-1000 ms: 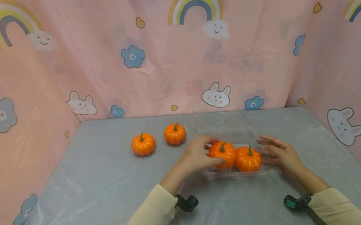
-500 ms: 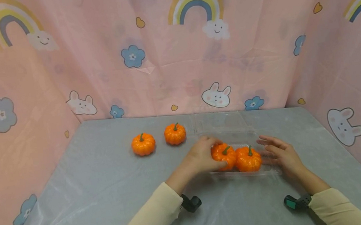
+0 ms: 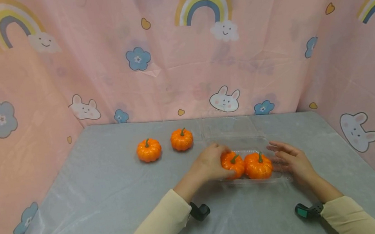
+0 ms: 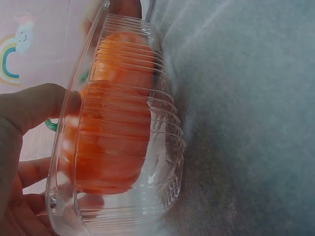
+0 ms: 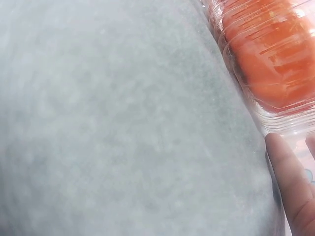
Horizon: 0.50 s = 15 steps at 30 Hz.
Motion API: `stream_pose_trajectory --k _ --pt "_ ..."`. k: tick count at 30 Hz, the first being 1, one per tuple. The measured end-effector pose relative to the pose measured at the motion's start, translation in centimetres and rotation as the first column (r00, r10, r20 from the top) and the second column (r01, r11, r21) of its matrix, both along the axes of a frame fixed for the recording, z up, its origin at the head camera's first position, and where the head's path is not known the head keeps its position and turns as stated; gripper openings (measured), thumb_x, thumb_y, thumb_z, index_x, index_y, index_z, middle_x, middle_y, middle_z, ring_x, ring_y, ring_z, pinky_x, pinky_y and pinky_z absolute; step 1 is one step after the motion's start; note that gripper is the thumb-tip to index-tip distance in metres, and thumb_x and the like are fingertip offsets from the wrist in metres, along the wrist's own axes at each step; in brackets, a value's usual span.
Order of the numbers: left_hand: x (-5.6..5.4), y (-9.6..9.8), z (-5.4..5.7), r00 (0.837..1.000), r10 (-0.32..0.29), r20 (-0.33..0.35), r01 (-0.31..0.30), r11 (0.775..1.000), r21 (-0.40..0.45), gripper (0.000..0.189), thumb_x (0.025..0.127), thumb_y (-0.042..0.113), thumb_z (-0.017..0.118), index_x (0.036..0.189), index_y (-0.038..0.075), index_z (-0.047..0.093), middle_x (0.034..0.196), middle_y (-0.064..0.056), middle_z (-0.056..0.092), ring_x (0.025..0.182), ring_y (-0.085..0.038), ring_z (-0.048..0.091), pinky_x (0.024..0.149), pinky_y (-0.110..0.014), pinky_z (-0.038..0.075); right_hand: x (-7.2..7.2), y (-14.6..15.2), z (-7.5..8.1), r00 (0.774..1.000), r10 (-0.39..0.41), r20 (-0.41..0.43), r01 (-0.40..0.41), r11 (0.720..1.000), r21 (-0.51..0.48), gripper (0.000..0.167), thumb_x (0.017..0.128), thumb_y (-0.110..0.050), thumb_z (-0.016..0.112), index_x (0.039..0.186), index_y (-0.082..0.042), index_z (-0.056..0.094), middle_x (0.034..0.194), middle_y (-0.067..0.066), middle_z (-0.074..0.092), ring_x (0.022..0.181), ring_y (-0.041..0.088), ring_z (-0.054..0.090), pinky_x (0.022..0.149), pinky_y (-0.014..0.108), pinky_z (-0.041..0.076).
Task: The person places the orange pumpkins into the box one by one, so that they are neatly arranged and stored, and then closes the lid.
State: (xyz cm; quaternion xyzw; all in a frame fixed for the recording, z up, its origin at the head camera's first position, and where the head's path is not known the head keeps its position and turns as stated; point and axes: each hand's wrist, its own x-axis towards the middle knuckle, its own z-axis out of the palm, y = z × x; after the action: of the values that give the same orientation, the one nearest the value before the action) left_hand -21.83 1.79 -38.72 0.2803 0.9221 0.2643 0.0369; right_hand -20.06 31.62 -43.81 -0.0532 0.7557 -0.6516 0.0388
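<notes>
In the head view my left hand (image 3: 209,164) reaches over the near-left rim of a clear plastic clamshell box (image 3: 249,182). Its fingers and thumb hold a small orange pumpkin (image 3: 236,170) inside the box. A second orange pumpkin (image 3: 258,167), green stem up, sits beside it at the right. My right hand (image 3: 296,162) is at the box's right end, fingers extended along the wall. In the left wrist view, the ribbed wall shows both pumpkins through it, with my thumb (image 4: 42,103) over the rim. The right wrist view has a fingertip (image 5: 275,142) close to the box's end.
Two more orange pumpkins, one left (image 3: 149,150) and one nearer the box (image 3: 181,139), stand on the grey cloth (image 3: 114,205). The box's clear lid (image 3: 229,128) lies folded back behind it. A pink patterned curtain (image 3: 175,79) encloses the table's back and sides.
My left hand has moved slightly right and lowered its pumpkin, settling it deeper in the box beside the other one. The right hand has stayed in place.
</notes>
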Motion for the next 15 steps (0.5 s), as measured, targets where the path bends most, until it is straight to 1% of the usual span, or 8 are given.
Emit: stream_pose_trajectory --k 6,11,15 --pt "0.02 -0.07 -0.4 1.0 -0.009 -0.01 0.009 1.0 -0.012 0.053 0.073 0.038 0.078 0.119 0.018 0.061 0.115 -0.001 0.059 0.099 -0.013 0.055 0.088 -0.026 0.049 0.02 0.1 -0.03 1.0 0.011 -0.007 -0.011 1.0 -0.017 0.045 0.101 -0.024 0.048 0.143 -0.009 0.044 0.116 -0.023 0.063 0.092 0.004 0.068 0.073 0.026 0.058" --pt "0.23 -0.18 -0.31 1.0 -0.023 -0.018 0.022 0.999 -0.049 0.051 0.074 0.04 0.077 0.118 0.019 0.062 0.113 0.0 0.06 0.097 -0.013 0.056 0.086 -0.025 0.049 0.07 0.11 0.02 1.0 0.006 0.007 -0.006 1.0 -0.025 0.041 0.101 -0.022 0.048 0.141 -0.015 0.048 0.117 -0.023 0.064 0.092 0.004 0.068 0.073 0.025 0.058" --pt "0.33 -0.2 -0.17 0.999 -0.032 -0.034 0.029 0.997 -0.075 0.051 0.074 0.042 0.075 0.118 0.018 0.063 0.112 0.0 0.062 0.097 -0.013 0.057 0.085 -0.025 0.049 0.06 0.04 0.05 1.0 0.001 0.011 -0.001 1.0 -0.019 0.041 0.101 -0.022 0.048 0.142 -0.015 0.048 0.116 -0.023 0.063 0.091 0.004 0.067 0.073 0.024 0.058"
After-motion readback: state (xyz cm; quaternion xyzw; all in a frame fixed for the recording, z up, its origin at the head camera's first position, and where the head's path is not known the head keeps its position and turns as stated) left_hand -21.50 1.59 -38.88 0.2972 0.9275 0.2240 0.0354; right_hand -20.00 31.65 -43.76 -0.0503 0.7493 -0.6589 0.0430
